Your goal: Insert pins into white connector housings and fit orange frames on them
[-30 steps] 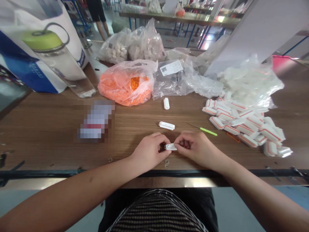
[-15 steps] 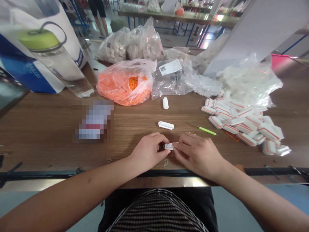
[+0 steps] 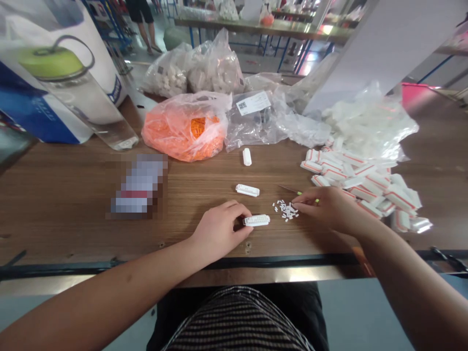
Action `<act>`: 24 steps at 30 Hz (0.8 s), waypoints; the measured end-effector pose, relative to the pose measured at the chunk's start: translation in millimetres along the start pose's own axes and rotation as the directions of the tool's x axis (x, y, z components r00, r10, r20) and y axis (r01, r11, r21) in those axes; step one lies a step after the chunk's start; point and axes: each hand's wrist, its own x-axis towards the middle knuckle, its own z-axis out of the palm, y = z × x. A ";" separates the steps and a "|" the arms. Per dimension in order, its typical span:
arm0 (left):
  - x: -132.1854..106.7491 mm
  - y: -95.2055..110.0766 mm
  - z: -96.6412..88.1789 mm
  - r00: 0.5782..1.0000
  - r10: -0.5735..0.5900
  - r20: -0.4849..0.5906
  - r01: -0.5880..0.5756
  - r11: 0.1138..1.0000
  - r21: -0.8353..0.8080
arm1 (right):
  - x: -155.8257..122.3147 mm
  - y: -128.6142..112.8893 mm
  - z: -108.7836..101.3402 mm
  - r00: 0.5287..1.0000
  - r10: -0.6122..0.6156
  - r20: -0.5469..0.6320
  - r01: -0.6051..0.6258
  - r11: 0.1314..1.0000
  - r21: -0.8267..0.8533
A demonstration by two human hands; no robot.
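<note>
My left hand (image 3: 217, 233) rests on the wooden table (image 3: 73, 219), its fingertips on a white plastic strip part (image 3: 256, 220), which it grips. My right hand (image 3: 329, 204) reaches over to the right with its fingers apart. Its fingertips sit just beyond a small scatter of tiny white pieces (image 3: 285, 210). A green-handled pick (image 3: 307, 195) lies mostly hidden under those fingers. Two loose white parts (image 3: 247, 190) (image 3: 247, 156) lie farther back, and a heap of white parts with orange stripes (image 3: 360, 183) lies to the right.
Behind the hands are an orange-filled plastic bag (image 3: 185, 129), a labelled clear bag (image 3: 252, 117), and a bag of white pieces (image 3: 369, 122). A water bottle (image 3: 86, 100) and a pixelated packet (image 3: 139, 187) stand left. Other tables and a standing person (image 3: 139, 12) are beyond.
My right hand has let go of the white strip and moved right. Tiny white pieces now lie between my hands. My left hand still grips the strip, and the view has shifted slightly.
</note>
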 end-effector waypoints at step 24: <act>21.2 -28.1 -67.5 0.922 -0.107 -0.373 0.259 0.885 0.387 | -6.1 11.9 28.5 0.988 -0.053 -0.146 0.080 0.979 0.186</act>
